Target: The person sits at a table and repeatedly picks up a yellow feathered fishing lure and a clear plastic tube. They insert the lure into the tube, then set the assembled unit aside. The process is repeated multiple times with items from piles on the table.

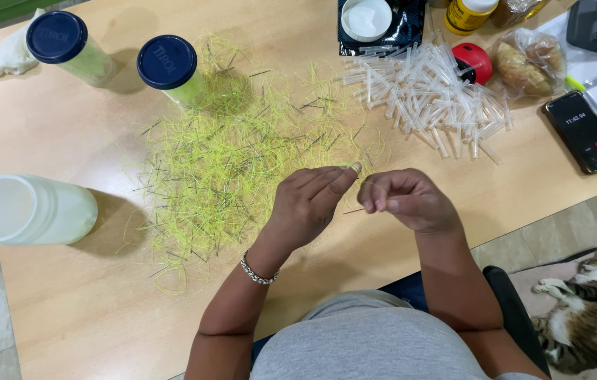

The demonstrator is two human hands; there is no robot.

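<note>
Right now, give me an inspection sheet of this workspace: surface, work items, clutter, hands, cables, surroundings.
Surface: light wooden table, mostly covered.
Work items: heap of yellow-green threads with thin dark pins among them; pile of clear tubes.
Clutter: two blue-lidded jars, white jar on its side, white cloth, phone, bagged food, red object, yellow bottle, black pouch.
Hands: left hand pinches a thread; right hand pinches a thin pin.
Cables: nothing seen.
Surroundings: tiled floor, cat lying at right.
</note>
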